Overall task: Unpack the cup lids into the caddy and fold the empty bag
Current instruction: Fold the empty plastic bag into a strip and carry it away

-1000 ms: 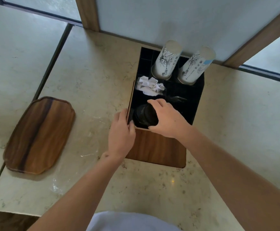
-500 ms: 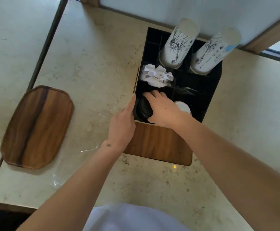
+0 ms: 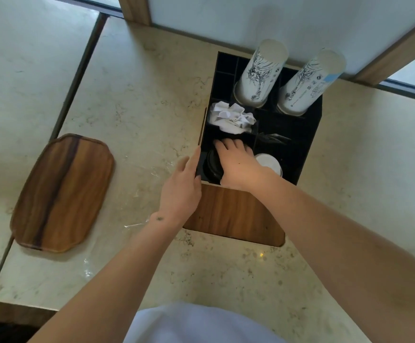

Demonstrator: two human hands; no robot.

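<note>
The caddy [image 3: 233, 214] has a wooden front and black compartments. A stack of black cup lids [image 3: 211, 165] sits low in its front-left compartment. My right hand [image 3: 240, 165] is over the stack, fingers down its far side, thumb at the near side, holding it. My left hand [image 3: 181, 186] rests flat with straight fingers against the caddy's outer left wall. White lids [image 3: 269, 160] lie in the front-right compartment. The clear plastic bag [image 3: 137, 225] lies flat on the counter under my left forearm, barely visible.
Crumpled white napkins [image 3: 231, 117] fill the compartment behind the black lids. Two upturned stacks of printed paper cups [image 3: 261, 73] [image 3: 307, 85] stand at the caddy's back, by the wall. A wooden tray [image 3: 60, 191] lies to the left on the marble counter [image 3: 139, 95].
My right hand has lowered the black lids deeper into the front-left compartment. My left hand has slid forward along the caddy's left wall. The white lids have come into sight.
</note>
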